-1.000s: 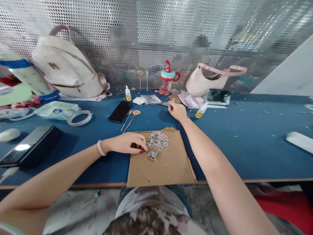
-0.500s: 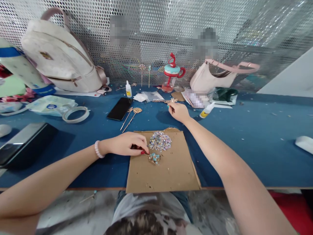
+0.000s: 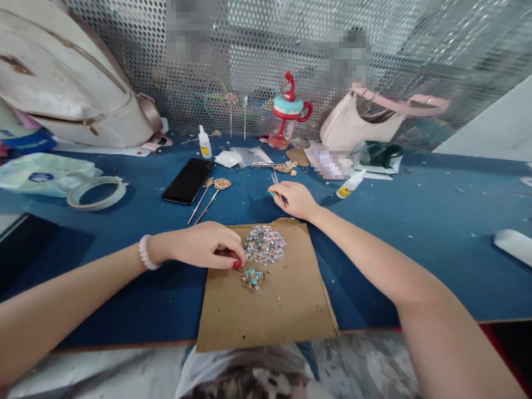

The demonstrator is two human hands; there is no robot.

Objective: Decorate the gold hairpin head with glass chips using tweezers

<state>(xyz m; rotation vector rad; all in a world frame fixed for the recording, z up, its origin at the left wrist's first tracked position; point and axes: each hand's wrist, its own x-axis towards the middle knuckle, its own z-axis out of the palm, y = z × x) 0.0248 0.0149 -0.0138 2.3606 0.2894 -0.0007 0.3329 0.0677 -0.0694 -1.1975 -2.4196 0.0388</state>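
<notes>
My left hand pinches the thin stem of a hairpin, whose gold head, set with turquoise stones, rests just above or on a cardboard sheet. Beside its fingertips lies a pile of small glittering rhinestones on the cardboard. Beyond the cardboard's far edge, my right hand is closed around slim metal tweezers whose tips point away from me. Behind that hand are more gold hairpins lying on the blue table.
Left of centre lie a black phone, two bare gold hairpins and a tape roll. Glue bottles stand and lie tilted nearby. A red-handled cup, a backpack and a handbag line the perforated wall.
My right hand has drawn back from the gold hairpins toward the cardboard, and the tweezers now show. My left hand still holds the turquoise-set hairpin. The view has shifted.
</notes>
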